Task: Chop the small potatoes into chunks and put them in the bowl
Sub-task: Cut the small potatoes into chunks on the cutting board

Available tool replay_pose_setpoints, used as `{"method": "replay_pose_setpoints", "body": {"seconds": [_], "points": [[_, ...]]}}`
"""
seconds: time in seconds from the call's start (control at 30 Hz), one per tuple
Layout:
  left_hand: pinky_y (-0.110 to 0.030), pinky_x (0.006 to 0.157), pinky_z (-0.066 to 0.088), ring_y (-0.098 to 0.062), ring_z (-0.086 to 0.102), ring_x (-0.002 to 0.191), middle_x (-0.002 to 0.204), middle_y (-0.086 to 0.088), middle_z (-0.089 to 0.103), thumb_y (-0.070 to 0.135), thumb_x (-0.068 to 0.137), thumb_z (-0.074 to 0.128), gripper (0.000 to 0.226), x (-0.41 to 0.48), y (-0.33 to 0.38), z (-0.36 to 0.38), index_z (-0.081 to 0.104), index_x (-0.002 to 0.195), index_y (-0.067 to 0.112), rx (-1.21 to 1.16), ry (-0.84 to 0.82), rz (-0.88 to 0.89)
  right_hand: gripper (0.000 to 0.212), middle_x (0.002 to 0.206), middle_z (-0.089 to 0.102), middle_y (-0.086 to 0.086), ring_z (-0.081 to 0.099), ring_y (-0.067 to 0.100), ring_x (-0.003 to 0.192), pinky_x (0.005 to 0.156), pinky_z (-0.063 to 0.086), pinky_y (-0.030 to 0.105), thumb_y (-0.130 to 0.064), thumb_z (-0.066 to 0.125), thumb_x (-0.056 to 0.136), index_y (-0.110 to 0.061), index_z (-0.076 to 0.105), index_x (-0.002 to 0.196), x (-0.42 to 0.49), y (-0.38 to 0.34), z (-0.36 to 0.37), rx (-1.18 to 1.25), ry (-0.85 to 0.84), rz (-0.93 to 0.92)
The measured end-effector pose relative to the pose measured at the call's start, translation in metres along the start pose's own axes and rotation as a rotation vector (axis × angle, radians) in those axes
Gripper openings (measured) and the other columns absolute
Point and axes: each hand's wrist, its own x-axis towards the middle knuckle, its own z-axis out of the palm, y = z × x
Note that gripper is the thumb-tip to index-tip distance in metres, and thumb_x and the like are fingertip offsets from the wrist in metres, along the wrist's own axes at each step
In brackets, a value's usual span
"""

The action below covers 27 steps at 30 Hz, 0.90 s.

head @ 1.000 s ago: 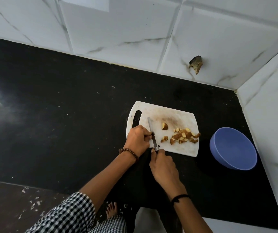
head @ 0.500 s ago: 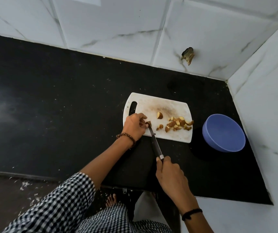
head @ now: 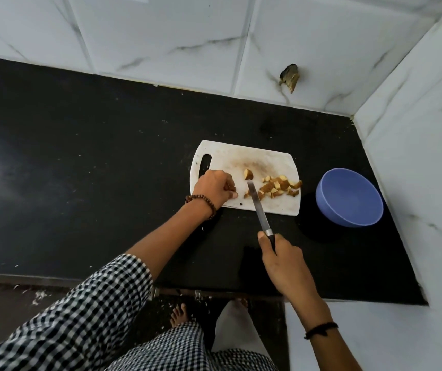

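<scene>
Two hands work at the black counter [head: 80,156]. The right hand [head: 281,261] is nearest and grips the knife [head: 258,207] by its dark handle, with the blade reaching over the white cutting board [head: 268,160]. The left hand [head: 215,188] rests on the board, fingers curled; I cannot tell if it holds anything. Potato chunks [head: 278,187] lie piled on the board's right side, and one bigger piece [head: 248,174] sits alone past the blade's tip. The blue bowl [head: 348,196] stands near the board, to its right.
</scene>
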Motion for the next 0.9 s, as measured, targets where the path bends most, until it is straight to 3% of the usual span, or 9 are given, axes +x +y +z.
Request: {"method": "replay_pose_setpoints", "body": {"seconds": [0.2,0.37,0.63,0.9], "points": [[-0.030,0.087,0.055,-0.011,0.067,0.089,0.095,-0.002,0.071,0.020,0.074,0.081,0.038,-0.005,-0.003,0.004,0.067,0.108,0.012,-0.153,0.005,-0.119,0.038,0.095,0.063,0.007,0.061,0.017,0.072,0.066,0.052,0.036,-0.058,0.038,0.102,-0.025,0.055,0.096,0.016,-0.017,0.010,0.053,-0.018,-0.025],[-0.029,0.090,0.054,-0.010,0.066,0.091,0.095,-0.001,0.072,0.016,0.084,0.072,0.018,-0.008,-0.004,-0.001,0.073,0.101,0.014,-0.151,0.001,-0.102,0.042,0.101,0.063,0.007,0.066,0.020,0.078,0.072,0.057,0.041,-0.059,0.036,0.102,-0.022,0.056,0.102,0.025,-0.025,0.016,0.018,-0.033,-0.039],[-0.016,0.083,0.049,-0.008,0.065,0.091,0.098,0.001,0.073,0.014,0.086,0.069,0.019,-0.007,-0.001,0.003,0.073,0.104,0.013,-0.200,0.016,-0.168,0.042,0.095,0.062,0.005,0.066,0.019,0.080,0.074,0.058,0.041,-0.058,0.035,0.103,-0.021,0.056,0.101,0.034,-0.025,0.019,-0.015,-0.038,-0.043],[-0.010,0.076,0.045,-0.006,0.064,0.089,0.098,0.002,0.073,0.012,0.086,0.069,0.018,-0.007,0.001,0.004,0.073,0.103,0.011,-0.231,0.036,-0.189,0.044,0.101,0.061,0.007,0.063,0.020,0.085,0.069,0.047,0.033,-0.059,0.032,0.103,-0.021,0.054,0.099,0.039,-0.025,0.025,-0.023,-0.051,-0.045]]}}
